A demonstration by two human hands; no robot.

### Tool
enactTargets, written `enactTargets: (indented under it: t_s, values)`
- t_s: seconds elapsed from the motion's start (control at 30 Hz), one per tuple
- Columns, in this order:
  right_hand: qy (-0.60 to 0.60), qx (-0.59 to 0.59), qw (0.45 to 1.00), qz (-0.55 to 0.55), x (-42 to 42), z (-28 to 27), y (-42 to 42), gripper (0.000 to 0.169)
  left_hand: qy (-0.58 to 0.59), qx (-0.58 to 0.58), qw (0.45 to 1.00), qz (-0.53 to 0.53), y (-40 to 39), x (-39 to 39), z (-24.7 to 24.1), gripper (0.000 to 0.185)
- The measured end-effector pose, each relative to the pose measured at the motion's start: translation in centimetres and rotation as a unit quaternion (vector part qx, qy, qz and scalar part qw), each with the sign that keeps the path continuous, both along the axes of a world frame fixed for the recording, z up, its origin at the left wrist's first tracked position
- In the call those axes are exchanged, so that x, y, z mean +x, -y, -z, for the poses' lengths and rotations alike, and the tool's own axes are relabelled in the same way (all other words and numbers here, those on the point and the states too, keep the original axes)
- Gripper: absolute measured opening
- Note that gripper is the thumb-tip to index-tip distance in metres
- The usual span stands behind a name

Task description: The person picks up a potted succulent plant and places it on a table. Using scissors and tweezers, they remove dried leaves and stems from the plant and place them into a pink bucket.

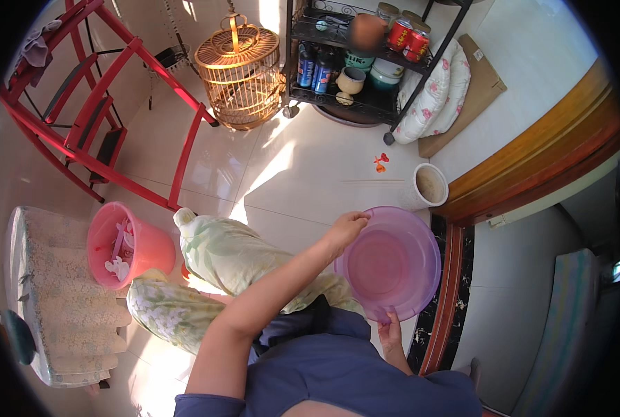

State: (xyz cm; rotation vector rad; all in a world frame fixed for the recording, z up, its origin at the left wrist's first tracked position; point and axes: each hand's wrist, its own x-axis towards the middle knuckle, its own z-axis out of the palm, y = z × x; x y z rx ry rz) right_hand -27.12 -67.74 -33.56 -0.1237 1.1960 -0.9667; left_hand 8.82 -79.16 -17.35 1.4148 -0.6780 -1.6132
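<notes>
A translucent purple plastic basin is before me on my right side, its inside facing up. My left hand pinches the far left part of its rim, with the arm reaching across my lap. At the near side of the rim, my right hand grips the edge with the thumb over it. The basin's bottom looks pinkish; I cannot tell if a little water lies in it. Below the arm are my knees in pale floral trousers. A speckled white pot stands just beyond the basin.
A pink bin with scraps stands left, near a cloth-covered seat. Beyond are a red stepladder, a bamboo birdcage and a black metal rack with cans and jars. A doorway threshold runs along the right.
</notes>
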Motion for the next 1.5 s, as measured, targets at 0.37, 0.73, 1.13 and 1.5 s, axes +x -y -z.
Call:
enactTargets:
  t_s: [0.37, 0.73, 1.13, 1.5]
  values:
    - [-0.019, -0.027, 0.974, 0.226, -11.2, -1.2, 2.1, 0.030, 0.026, 0.010, 0.992, 0.122, 3.4, -9.6, -3.4, 0.040]
    - [-0.021, -0.120, 0.938, 0.323, -21.9, 3.7, 12.2, 0.025, 0.023, -0.041, 0.989, 0.142, 6.2, -16.4, -4.7, 0.037]
    - [-0.031, -0.083, 0.901, 0.425, -29.2, 6.0, 22.5, 0.041, 0.031, -0.050, 0.988, 0.141, 7.4, -20.4, -3.7, 0.039]
    - [-0.016, -0.072, 0.884, 0.462, -35.0, 7.7, 29.4, 0.039, 0.046, -0.045, 0.994, 0.091, 8.3, -20.2, -3.2, 0.039]
